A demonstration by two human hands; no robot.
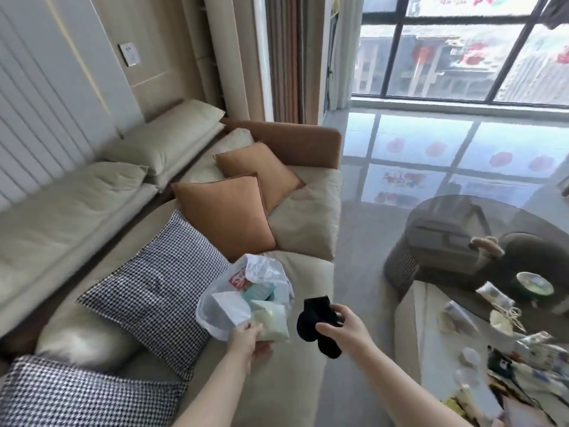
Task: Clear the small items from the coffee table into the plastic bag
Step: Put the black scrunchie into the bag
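A thin white plastic bag with red print lies open on the beige sofa seat, holding several packets, a pale one at its mouth. My left hand grips the bag's near rim. My right hand holds a black fabric item in the air just right of the bag's opening, pinched between thumb and fingers. The coffee table stands at the lower right, blurred, with several small items on it.
On the sofa lie two orange cushions and checked cushions. A round glass table stands behind the coffee table. A strip of grey floor separates sofa and tables.
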